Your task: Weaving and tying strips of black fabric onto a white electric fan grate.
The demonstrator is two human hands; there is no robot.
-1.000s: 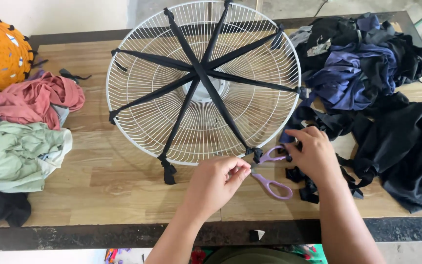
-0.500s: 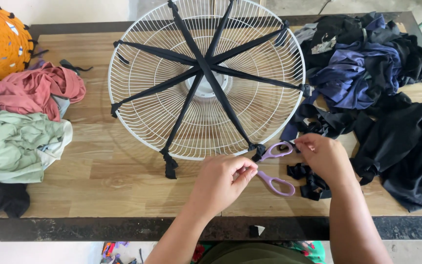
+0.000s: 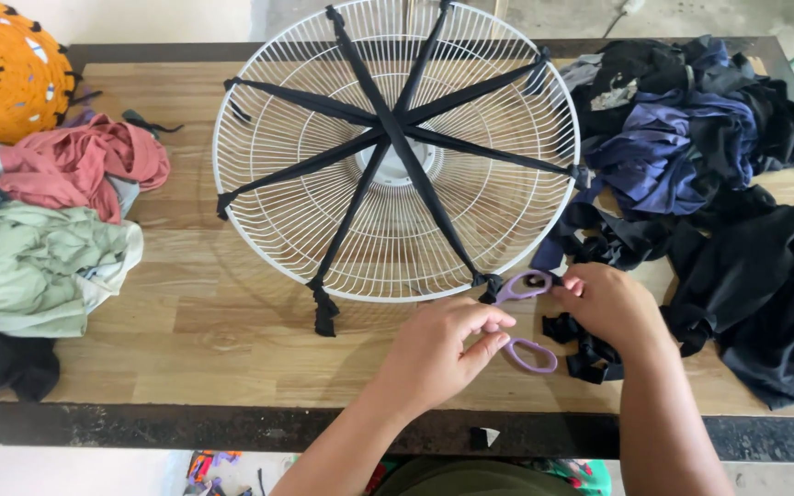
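Observation:
A white wire fan guard (image 3: 277, 138) lies flat on the wooden table (image 3: 186, 340), with black fabric strips (image 3: 434, 197) tied across it like spokes. At its near rim, by a black knot (image 3: 487, 285), both my hands meet on purple-handled scissors (image 3: 533, 354). My right hand (image 3: 613, 308) grips the upper handle loop. The fingers of my left hand (image 3: 438, 354) are pinched over the middle of the scissors and hide the blades. Cut black scraps (image 3: 585, 354) lie under my right hand.
A heap of black and blue cloth (image 3: 709, 156) fills the right side. Pink (image 3: 80, 165), pale green (image 3: 39, 266) and dark clothes are piled at the left, with an orange woven round piece (image 3: 2, 69) at the far left corner. Another tied strip end (image 3: 323, 312) hangs off the guard's near rim.
Both hands have stayed at the knot on the near rim. My left hand's fingers have closed further over the scissors, and my head view has shifted slightly.

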